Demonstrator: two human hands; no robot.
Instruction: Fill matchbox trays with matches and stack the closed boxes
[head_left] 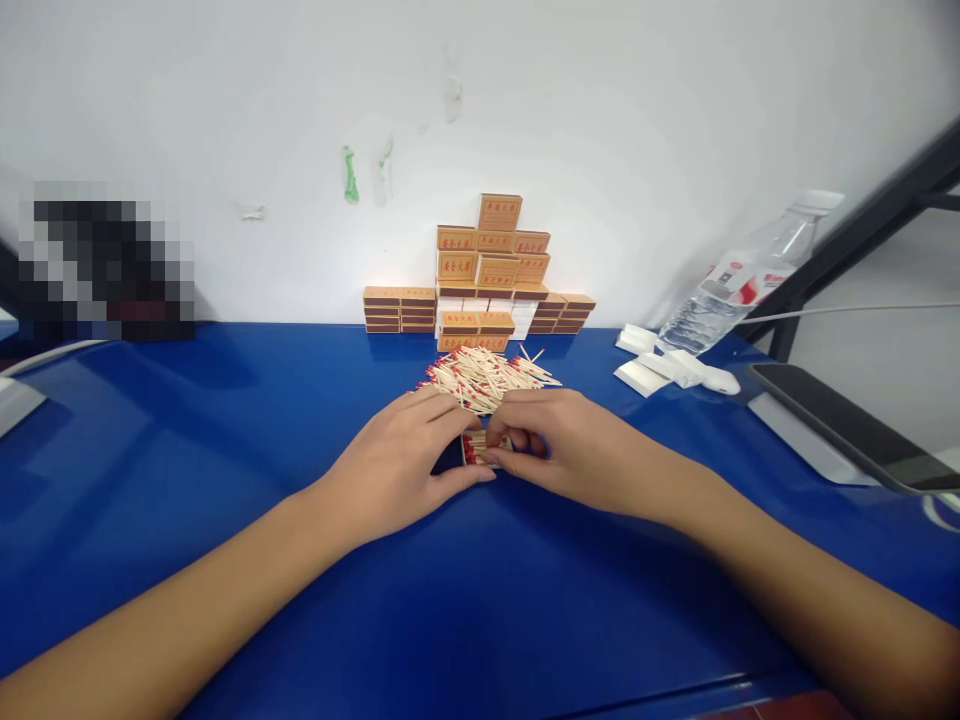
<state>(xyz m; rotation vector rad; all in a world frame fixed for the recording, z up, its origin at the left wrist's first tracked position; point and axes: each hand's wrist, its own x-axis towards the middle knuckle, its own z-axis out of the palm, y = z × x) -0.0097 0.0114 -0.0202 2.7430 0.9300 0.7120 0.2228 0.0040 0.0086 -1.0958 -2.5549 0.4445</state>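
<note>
A small matchbox tray (463,452) lies on the blue table in front of me, with red-tipped matches (474,447) lying side by side in it. My left hand (401,455) curves around its left side, thumb at the near edge and fingers at the far edge. My right hand (559,440) is closed, thumb and fingertips pinched on the matches inside; the right end of the tray is mostly hidden behind them. Just beyond both hands spreads a loose heap of matches (484,378), heads pointing various ways.
Stacked matchboxes (495,268) stand against the wall behind the heap, with lower stacks (399,310) beside them. On the right are white box-like pieces (645,378), a leaning plastic bottle (739,285) and a dark phone (855,425). A blurred-out dark object (112,265) stands at left.
</note>
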